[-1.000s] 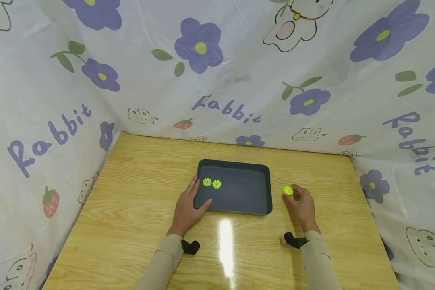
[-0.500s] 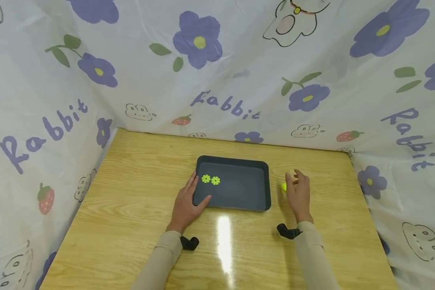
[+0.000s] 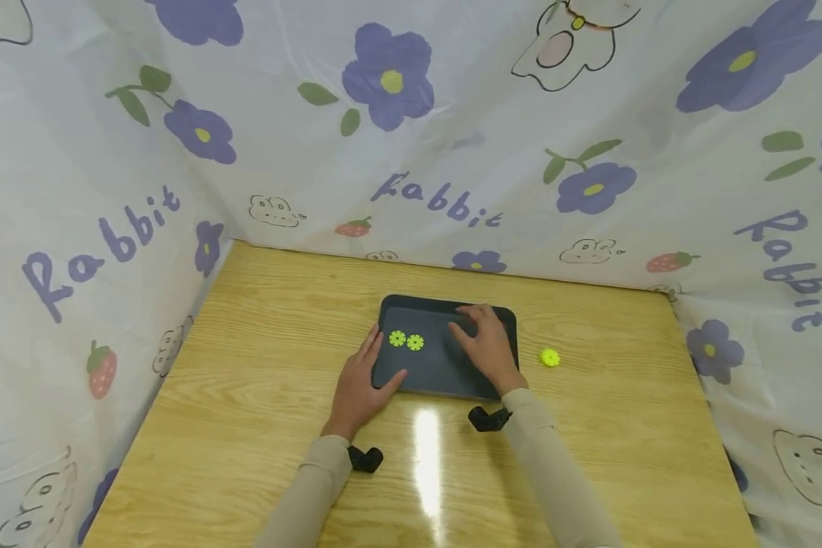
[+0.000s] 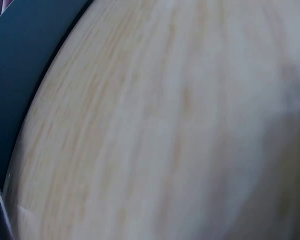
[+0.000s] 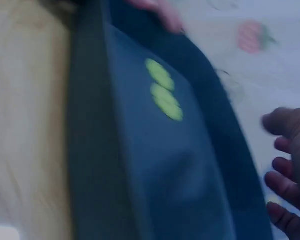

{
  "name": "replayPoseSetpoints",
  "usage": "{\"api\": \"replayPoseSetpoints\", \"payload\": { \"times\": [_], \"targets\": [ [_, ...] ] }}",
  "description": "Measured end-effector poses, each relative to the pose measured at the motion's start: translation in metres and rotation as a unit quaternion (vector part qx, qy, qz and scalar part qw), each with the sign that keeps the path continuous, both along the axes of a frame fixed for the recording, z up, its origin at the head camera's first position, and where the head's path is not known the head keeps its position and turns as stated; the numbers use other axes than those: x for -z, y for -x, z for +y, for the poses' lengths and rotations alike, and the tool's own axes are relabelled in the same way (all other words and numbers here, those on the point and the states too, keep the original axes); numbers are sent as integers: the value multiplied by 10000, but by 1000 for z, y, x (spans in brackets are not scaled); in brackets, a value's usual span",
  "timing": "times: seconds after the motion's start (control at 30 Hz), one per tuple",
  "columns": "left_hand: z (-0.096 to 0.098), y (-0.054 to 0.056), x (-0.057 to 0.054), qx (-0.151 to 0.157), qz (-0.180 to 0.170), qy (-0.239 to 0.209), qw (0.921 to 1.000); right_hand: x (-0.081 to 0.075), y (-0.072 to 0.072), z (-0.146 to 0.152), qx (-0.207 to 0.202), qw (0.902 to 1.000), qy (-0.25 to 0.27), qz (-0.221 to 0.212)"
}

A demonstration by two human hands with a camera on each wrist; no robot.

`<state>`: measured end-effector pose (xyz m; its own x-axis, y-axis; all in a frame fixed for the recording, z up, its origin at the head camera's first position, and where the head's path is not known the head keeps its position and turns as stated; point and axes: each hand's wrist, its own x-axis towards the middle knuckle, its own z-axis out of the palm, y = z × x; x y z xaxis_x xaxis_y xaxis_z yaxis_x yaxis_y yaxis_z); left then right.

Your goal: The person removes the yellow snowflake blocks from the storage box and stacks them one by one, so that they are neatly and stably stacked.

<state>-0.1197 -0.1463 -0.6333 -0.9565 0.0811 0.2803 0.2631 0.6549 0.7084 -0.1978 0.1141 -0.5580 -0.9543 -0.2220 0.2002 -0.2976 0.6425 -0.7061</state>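
Observation:
A dark grey rectangular tray (image 3: 445, 390) stands on the wooden table. Two yellow-green notched discs (image 3: 406, 340) lie side by side on its floor, toward the left; the right wrist view shows the discs (image 5: 163, 90) blurred. My left hand (image 3: 358, 388) rests against the tray's left side, fingers straight, thumb at the near rim. Over the right part of the tray hovers my right hand (image 3: 488, 348), its thumb and fingers apart with nothing visible between them. To the right of the tray, on the table, sits another yellow-green notched piece (image 3: 550, 358), possibly a small stack.
The wooden table (image 3: 260, 327) runs back to a white cloth (image 3: 301, 167) printed with purple flowers and rabbits, which hangs on the far side and both flanks. A black wrist camera (image 3: 489, 418) is strapped near each sleeve cuff. A bright reflection shows on the tabletop.
My right hand has left the yellow-green piece at the right and moved left over the tray. That piece stays on the table. My left hand keeps its place on the tray.

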Motion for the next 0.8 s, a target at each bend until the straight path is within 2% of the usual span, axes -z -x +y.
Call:
{"api": "replayPoseSetpoints", "payload": {
  "times": [0.13,0.23,0.47,0.8],
  "targets": [
    [3,0,0,8,-41,75,10000,10,-3,-26,-548,9964,-559,-314],
    [5,0,-1,26,-130,159,9998,15,-6,-39,-698,9927,-772,-608],
    [3,2,-3,23,-48,228,9997,23,-5,-54,-725,9886,-1035,-819],
    [0,1,1,-2,182,176,9997,28,-3,-63,-683,9869,-1134,-926]
  ]
}}
